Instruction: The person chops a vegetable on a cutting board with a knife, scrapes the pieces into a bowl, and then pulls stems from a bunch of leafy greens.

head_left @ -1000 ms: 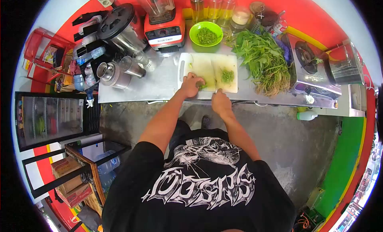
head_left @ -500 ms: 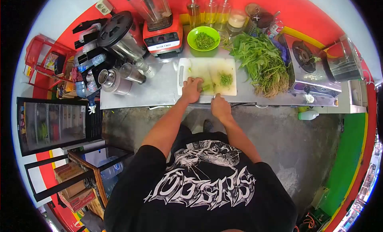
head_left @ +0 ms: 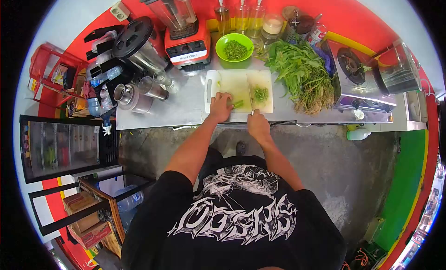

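Note:
A white cutting board lies near the counter's front edge. My right hand is closed round the handle of a knife, whose blade points away from me across the board. Left of the blade, my left hand has its fingers curled on green stalks, pressing them to the board. Chopped greens form a small heap right of the blade. Behind the board, a green bowl holds more chopped greens.
Leafy greens with roots lie right of the board, beside a gas stove bearing a metal pot. A red blender, bottles and a metal shaker stand behind and left.
My left hand has shifted slightly left, showing more of the stalks' ends. The knife stands a little more upright in view, and the whole scene has moved slightly left.

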